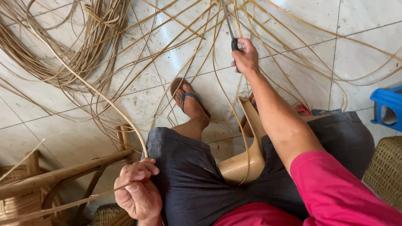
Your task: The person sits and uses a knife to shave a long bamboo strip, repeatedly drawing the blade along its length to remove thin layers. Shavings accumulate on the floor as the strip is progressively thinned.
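My left hand (140, 188) rests at my left thigh, fingers closed around a long tan rattan strip (90, 87) that arcs up and away to the far left. My right hand (246, 56) is stretched forward over the floor, gripping the dark handle of a thin knife (229, 27) whose blade points away among the strips. A split tan cane piece (247, 155) lies between my knees, leaning on my dark shorts. My left foot in a sandal (188, 100) stands on the tiles.
Many loose rattan strips (167, 54) sprawl over the white tiled floor, with a thick bundle (75, 46) at the upper left. A wooden frame (63, 173) stands at lower left, a blue plastic stool (387, 106) at right, a woven basket (387, 171) below it.
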